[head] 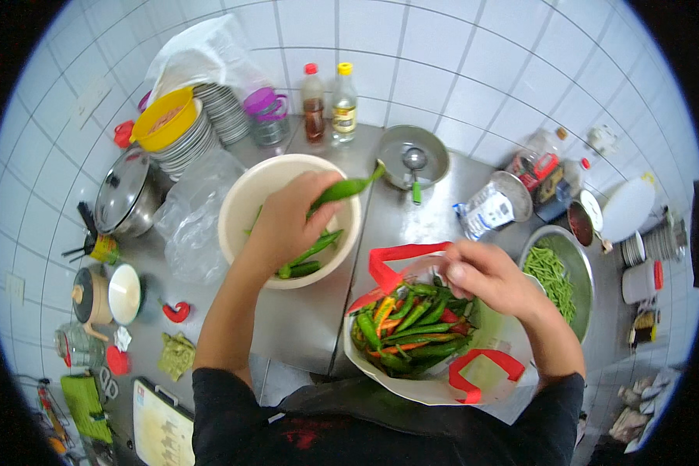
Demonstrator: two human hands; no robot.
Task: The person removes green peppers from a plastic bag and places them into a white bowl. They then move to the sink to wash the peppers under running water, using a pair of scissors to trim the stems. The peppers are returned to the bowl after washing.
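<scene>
My left hand [291, 215] is over a cream plastic basin [231, 233] and grips a long green chili pepper [349, 187], its stem end pointing up to the right. More green peppers [320, 247] lie inside the basin, partly hidden by that hand. My right hand [483, 274] pinches the upper rim of a white carrier bag [408, 393] beside one of its red handles [384, 265]. The bag stands open in front of my body. Inside it is a pile of green, orange and red chili peppers [419, 332].
A steel bowl of green beans [550, 279] stands right of the bag. Behind are a metal bowl with a ladle [416, 157] and two bottles [329, 110]. Stacked plates [189, 143] and a lidded pot [128, 192] sit left; a red pepper [176, 311] lies nearer.
</scene>
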